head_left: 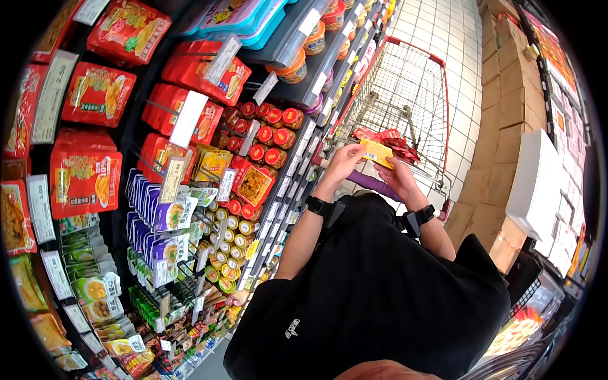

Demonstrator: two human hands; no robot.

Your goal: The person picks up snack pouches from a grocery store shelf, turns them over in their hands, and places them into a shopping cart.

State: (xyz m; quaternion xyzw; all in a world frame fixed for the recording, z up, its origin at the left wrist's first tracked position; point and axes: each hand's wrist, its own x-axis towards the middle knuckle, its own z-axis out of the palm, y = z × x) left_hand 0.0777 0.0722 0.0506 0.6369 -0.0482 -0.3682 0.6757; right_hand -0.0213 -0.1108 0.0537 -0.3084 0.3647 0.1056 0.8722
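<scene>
A small yellow packet (377,152) is held up between both hands, above the handle end of a shopping cart. My left hand (346,159) grips its left edge, and my right hand (400,179) has its lower right edge between the fingers. Just beyond the packet, several red packets (401,144) lie in the wire cart (405,82). The purple cart handle (373,185) passes below my hands, close to the wrists.
To the left, a shelf (291,76) carries red packets, jars and cups, with yellow packets (213,163) hanging near the jars. Cardboard boxes (500,133) are stacked at the right, beside a white box (536,183). Tiled floor (462,69) shows around the cart.
</scene>
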